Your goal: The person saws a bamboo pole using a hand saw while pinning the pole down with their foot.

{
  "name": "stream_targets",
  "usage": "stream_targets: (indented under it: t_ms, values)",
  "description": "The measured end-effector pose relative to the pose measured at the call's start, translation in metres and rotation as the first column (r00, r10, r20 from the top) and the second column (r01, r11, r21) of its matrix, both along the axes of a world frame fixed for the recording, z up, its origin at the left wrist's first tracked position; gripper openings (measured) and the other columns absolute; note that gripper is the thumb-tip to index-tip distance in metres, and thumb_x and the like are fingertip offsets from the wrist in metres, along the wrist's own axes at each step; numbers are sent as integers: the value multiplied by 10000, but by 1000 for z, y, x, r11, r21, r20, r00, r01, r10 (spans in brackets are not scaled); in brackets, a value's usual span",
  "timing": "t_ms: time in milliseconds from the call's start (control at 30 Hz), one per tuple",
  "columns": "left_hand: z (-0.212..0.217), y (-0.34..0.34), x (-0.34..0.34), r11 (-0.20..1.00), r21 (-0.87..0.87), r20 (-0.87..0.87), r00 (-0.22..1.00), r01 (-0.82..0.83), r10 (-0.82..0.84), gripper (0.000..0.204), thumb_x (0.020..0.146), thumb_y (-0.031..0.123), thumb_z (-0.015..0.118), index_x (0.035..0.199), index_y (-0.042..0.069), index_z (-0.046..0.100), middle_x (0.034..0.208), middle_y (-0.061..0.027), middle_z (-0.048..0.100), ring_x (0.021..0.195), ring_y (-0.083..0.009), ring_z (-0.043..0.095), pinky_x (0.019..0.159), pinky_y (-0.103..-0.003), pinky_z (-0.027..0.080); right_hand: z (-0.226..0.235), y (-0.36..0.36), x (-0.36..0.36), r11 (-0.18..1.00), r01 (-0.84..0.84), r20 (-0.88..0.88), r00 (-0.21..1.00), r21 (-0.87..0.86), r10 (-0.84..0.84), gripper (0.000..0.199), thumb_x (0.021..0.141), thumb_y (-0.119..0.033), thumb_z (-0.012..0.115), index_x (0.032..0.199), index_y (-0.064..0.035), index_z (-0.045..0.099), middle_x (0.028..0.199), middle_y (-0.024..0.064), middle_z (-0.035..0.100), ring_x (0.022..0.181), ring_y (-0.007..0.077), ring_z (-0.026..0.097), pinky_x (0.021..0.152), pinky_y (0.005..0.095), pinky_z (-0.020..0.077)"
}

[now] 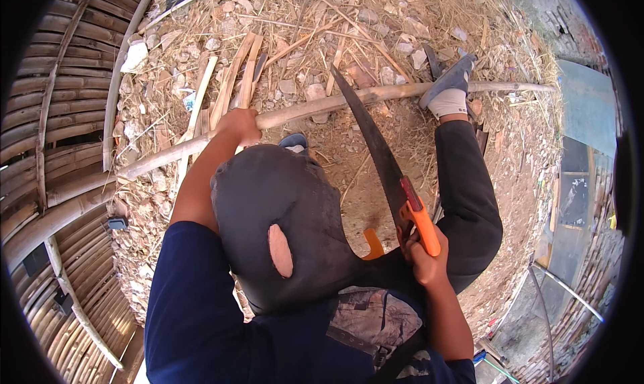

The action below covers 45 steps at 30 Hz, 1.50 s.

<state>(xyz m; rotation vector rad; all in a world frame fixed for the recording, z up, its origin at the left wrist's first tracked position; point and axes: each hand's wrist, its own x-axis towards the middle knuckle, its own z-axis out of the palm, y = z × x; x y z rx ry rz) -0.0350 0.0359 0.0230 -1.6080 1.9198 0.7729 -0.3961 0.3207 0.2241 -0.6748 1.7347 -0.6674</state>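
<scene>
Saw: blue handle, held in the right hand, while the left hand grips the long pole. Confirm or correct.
Wrong colour: the head view shows the saw with a mainly orange handle, held in the right hand, while the left hand grips the long pole.

Bright daylight, fisheye-bowed edges.

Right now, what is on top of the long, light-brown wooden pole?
The left hand grips the pole; a grey shoe crosses over it. The dark, curved metal saw blade overlaps it, contact unclear. The pole beneath all three is hidden.
</scene>
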Motion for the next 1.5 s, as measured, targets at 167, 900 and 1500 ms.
stream_targets:
  t_ms: [167, 900, 1500]
  values:
    - [11, -3, 3, 1000, -2, 14, 1000, -16, 16, 462, 812, 177, 644, 1264, 98, 692, 1242, -154, 732, 1173, -318, 698, 1002, -437, 563, 30, 13, 6, 992, 34, 30, 999, -121, -30, 72, 861, -33, 581, 923, 1, 595, 829, 40, 597, 736, 94, 562, 704, 272, 494]
    - [12, -2, 7, 1000, -19, 27, 999, -18, 18, 455, 828, 152, 618, 1276, 97, 676, 1212, -147, 742, 1144, -323, 710, 982, -439, 575, -8, -29, 10, 993, -19, 51, 998, -120, 25, 17, 862, -30, 553, 856, -16, 547, 721, 24, 563, 593, 97, 507, 653, 274, 485]
    - [1, 3, -3, 999, -14, -12, 999, -35, 35, 440, 821, 188, 643, 1249, 91, 680, 1170, -170, 744, 1129, -343, 706, 973, -460, 571, -8, 8, -6, 991, 77, 175, 983, -106, -58, 30, 871, -10, 551, 885, 8, 571, 782, 40, 589, 653, 97, 544, 687, 264, 493]
